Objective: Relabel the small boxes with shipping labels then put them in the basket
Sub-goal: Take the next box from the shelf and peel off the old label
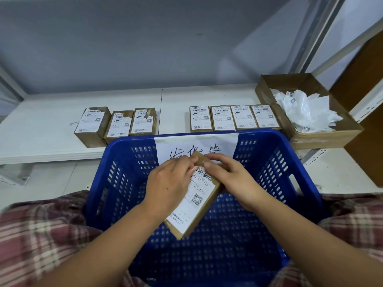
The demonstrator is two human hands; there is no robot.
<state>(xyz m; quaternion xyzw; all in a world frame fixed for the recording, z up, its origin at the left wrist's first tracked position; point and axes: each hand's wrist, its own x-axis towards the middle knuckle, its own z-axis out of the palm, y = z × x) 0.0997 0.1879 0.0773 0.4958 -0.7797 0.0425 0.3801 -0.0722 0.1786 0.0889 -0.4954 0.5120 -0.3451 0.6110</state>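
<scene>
- Left hand (167, 183): back upward, fingers curled, pinching the far end of the box (199, 206).
- Right hand (230, 179): thumb pressed on top, fingers wrapped round the same end.
- Bare forearms angle inward, hands nearly touching.

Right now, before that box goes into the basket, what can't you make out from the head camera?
- Top end of the label on the held box: covered by the left hand and right hand, head view.
- Near rim of the basket: cut off by the bottom edge; its floor is partly behind the forearms, head view.
- Label print on the shelf boxes: too small, head view.
</scene>
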